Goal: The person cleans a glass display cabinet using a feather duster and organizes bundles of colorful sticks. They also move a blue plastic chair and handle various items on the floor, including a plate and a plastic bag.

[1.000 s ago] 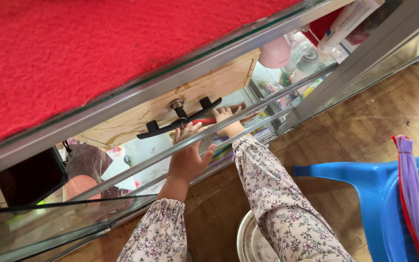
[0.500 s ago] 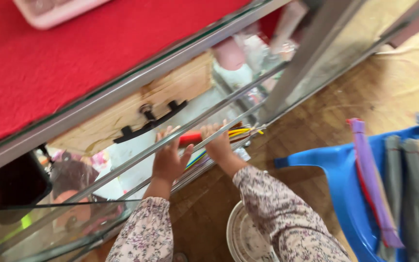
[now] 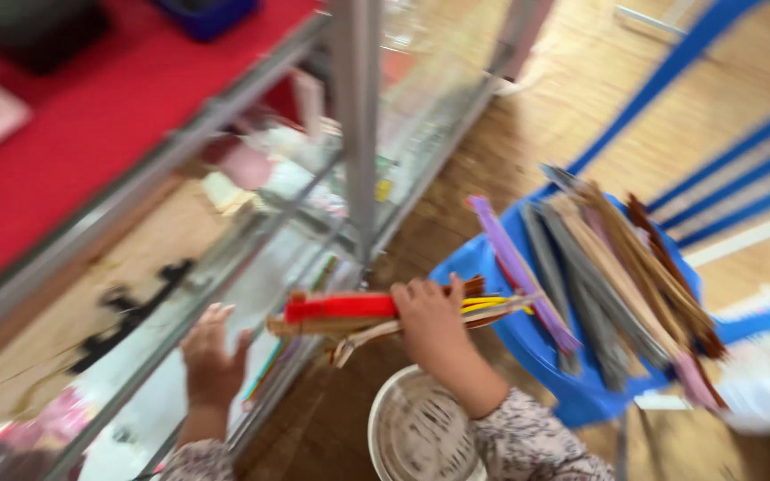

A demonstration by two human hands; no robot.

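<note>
My right hand [image 3: 432, 319] grips a bundle of long thin strips [image 3: 349, 312], red, yellow and brown, held level outside the glass cabinet [image 3: 251, 267]. My left hand [image 3: 211, 361] rests with fingers spread on the cabinet's metal rail, holding nothing. Both sleeves are floral. The picture is motion-blurred.
A blue plastic chair [image 3: 536, 343] at right carries several long strips in purple, grey, brown and pink [image 3: 612, 281]. A white round basket [image 3: 416, 432] sits on the wooden floor below my right arm. The counter top is red [image 3: 73, 134]; a black handle [image 3: 131, 312] lies inside the cabinet.
My right hand has pulled the bundle of strips out of the cabinet and toward the right. The view has swung right toward the blue chair.
</note>
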